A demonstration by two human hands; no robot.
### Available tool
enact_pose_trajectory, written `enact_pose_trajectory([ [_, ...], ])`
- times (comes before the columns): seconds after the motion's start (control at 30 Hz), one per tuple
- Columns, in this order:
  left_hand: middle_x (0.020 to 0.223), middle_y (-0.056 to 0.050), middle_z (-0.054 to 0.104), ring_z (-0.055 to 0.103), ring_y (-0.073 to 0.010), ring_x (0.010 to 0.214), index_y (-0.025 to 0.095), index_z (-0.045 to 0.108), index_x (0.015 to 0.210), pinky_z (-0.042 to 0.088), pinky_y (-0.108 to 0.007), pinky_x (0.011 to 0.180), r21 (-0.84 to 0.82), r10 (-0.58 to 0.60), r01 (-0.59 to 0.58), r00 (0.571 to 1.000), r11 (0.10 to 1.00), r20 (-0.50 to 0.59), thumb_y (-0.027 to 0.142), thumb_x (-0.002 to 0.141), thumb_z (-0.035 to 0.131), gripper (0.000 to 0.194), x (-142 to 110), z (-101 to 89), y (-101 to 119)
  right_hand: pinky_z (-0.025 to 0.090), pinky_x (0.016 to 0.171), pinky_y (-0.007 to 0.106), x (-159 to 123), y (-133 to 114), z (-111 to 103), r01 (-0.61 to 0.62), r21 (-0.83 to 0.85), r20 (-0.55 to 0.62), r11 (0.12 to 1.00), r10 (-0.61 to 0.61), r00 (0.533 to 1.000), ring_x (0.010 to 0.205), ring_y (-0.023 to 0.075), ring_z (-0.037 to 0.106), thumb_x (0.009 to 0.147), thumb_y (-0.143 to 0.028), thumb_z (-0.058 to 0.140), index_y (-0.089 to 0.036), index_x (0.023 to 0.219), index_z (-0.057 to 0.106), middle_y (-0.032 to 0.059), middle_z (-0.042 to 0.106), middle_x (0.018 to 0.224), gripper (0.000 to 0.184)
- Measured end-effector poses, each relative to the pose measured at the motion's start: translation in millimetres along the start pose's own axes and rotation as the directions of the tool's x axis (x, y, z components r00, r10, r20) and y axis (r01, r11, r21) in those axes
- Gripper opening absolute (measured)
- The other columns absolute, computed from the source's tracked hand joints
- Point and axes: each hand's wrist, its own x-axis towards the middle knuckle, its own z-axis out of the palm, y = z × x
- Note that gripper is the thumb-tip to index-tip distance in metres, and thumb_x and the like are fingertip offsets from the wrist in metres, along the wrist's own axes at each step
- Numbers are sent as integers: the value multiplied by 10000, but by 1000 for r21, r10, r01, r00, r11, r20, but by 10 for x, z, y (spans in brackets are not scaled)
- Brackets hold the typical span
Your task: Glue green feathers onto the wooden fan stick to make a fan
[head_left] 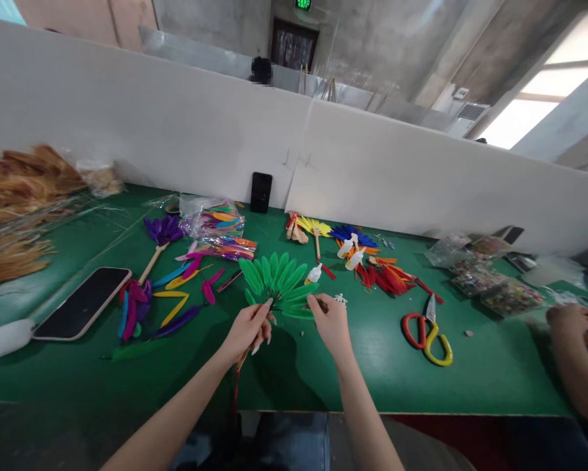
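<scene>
In the middle of the head view, a green feather fan (275, 278) spreads out above the table. My left hand (247, 328) is closed around its base, where the feathers meet a wooden handle; a red cord hangs below. With thumb and fingers, my right hand (331, 322) pinches the tip of a green feather at the fan's right edge. Just behind the fan is a small white glue bottle (314, 275). A white snowflake-shaped piece (341, 299) lies beside my right hand.
Scissors (432, 333) with red and yellow handles lie at right. Loose coloured feathers (180, 281), a purple feather fan (163, 230) and a large phone (85, 304) are at left. More fans, glue bottles and red feathers (389, 276) lie behind. Another person's arm (571, 347) rests far right.
</scene>
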Motion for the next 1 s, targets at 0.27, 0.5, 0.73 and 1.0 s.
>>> enact_pose_trajectory([
  [0.27, 404, 48, 501, 345, -39, 218, 134, 509, 711, 228, -141, 256, 0, -10, 10, 1000, 1000, -18, 524, 837, 437, 417, 2, 7, -2, 381, 456, 248, -8, -31, 9, -3, 0, 5, 1000, 3, 1000, 503, 166, 552, 799, -470, 483, -150, 673, 637, 71, 669, 623, 376],
  [0.5, 410, 48, 504, 339, -31, 219, 129, 519, 729, 212, -134, 260, 13, -9, 9, 1000, 1000, -24, 510, 842, 431, 408, 11, -8, -25, 356, 434, 246, 4, -1, 25, -14, 7, 2, 1000, 14, 1000, 457, 147, 505, 789, -497, 492, -150, 656, 648, 66, 658, 603, 403],
  [0.73, 406, 50, 496, 333, -35, 222, 131, 523, 742, 210, -133, 255, 8, -4, 4, 1000, 1000, -24, 524, 829, 437, 412, 0, 5, -19, 361, 444, 251, -1, -27, 29, -34, 7, 11, 999, 34, 999, 474, 156, 517, 795, -491, 481, -158, 669, 637, 72, 667, 634, 389],
  [1.0, 397, 47, 494, 331, -37, 227, 136, 522, 712, 215, -134, 249, 10, -13, 14, 999, 1000, -31, 541, 813, 450, 424, -4, 0, -2, 376, 423, 249, -7, -24, 35, -34, 27, 7, 999, 34, 999, 447, 148, 512, 791, -504, 486, -151, 685, 639, 68, 665, 624, 399],
])
